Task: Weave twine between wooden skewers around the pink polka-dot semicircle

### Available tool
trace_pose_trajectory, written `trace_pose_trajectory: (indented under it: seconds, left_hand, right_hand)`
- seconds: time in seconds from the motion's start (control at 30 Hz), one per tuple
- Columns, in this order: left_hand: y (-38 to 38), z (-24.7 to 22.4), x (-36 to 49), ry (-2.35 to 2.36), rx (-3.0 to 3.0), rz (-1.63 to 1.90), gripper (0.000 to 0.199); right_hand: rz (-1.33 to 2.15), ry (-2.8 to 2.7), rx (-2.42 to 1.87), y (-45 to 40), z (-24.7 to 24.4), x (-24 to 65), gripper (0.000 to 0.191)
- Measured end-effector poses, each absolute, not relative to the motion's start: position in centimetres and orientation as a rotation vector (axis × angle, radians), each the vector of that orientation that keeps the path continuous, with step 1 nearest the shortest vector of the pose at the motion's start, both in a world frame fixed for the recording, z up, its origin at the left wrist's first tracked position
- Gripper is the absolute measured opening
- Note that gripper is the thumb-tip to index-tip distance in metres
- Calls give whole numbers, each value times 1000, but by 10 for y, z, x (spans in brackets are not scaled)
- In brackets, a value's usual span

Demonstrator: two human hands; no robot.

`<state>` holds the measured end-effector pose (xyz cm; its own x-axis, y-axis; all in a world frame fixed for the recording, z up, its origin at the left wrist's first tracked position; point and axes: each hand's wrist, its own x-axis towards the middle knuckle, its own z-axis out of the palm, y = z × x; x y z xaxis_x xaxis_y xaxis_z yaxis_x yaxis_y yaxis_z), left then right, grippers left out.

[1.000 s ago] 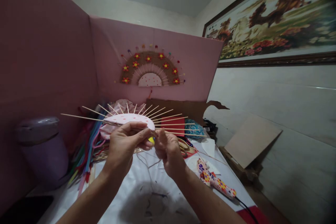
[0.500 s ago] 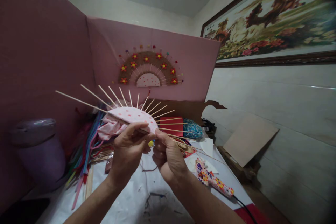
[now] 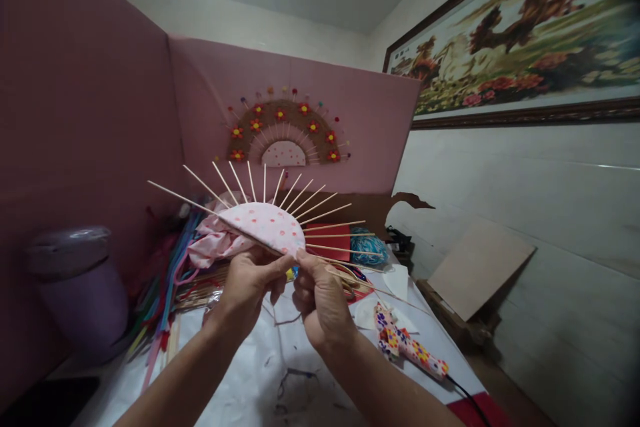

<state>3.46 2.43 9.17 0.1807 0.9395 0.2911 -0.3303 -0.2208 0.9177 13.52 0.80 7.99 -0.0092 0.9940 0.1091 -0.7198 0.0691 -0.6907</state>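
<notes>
Above the table I hold a half-round, pink dotted fabric piece (image 3: pixel 265 221) with thin wooden sticks (image 3: pixel 250 180) fanning out from its curved edge. My left hand (image 3: pixel 247 287) is closed on its straight lower edge, fingers partly hidden underneath. At its right corner my right hand (image 3: pixel 323 297) pinches the fabric piece between thumb and fingers. The fabric piece tilts, its left end higher. Behind it, a finished-looking brown arch (image 3: pixel 280 113) with red flowers and a dotted half-round centre is pinned to the pink board (image 3: pixel 360 127).
A flower-patterned glue gun (image 3: pixel 410 347) with a black cord lies at right. Blue yarn (image 3: pixel 367 248), a red box-like piece (image 3: pixel 327 240) and crumpled pink fabric (image 3: pixel 217 243) lie behind my hands. Coloured strips (image 3: pixel 170 287) and a lidded purple bin (image 3: pixel 83 293) stand left.
The fabric piece with its sticks has turned a little and shifted right, showing more of its dotted face. My left hand has slid lower along its edge, and both hands still hold it.
</notes>
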Motion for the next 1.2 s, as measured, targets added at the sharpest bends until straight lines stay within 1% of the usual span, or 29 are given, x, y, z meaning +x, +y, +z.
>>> trace_pose_trajectory:
  seconds: [0.13,0.23,0.3,0.47,0.7,0.8,0.9,1.0,1.2]
  left_hand:
    - [28,102,18,725,1188,1071,16]
    - [29,105,10,789,1054,987,8]
    - [30,104,8,769,1004,999,8]
    - [32,95,15,732,1019,1109,18]
    - [31,101,18,792,971,1173,16]
    - [30,107,15,820,916,1181,15]
    - [30,110,12,832,864,1216,14]
    - [31,111,10,826,838,1233,15]
    - [32,111,10,845,820,1221,14]
  right_hand:
    - [1429,-825,-538,10,78,135,31]
    - [1430,-899,-564,11,75,133,30]
    - [1417,-917,-570,12,73,132,30]
    - [1399,-937,-608,12,71,130,30]
    - [1340,-977,-512,12,69,130,26]
    - [1231,-1086,-473,14,65,131,14]
    - [1117,-1181,-498,16,63,134,16]
    - [1016,-1252,-575,17,65,137,12]
    - [964,-1281,-634,18,66,140,11]
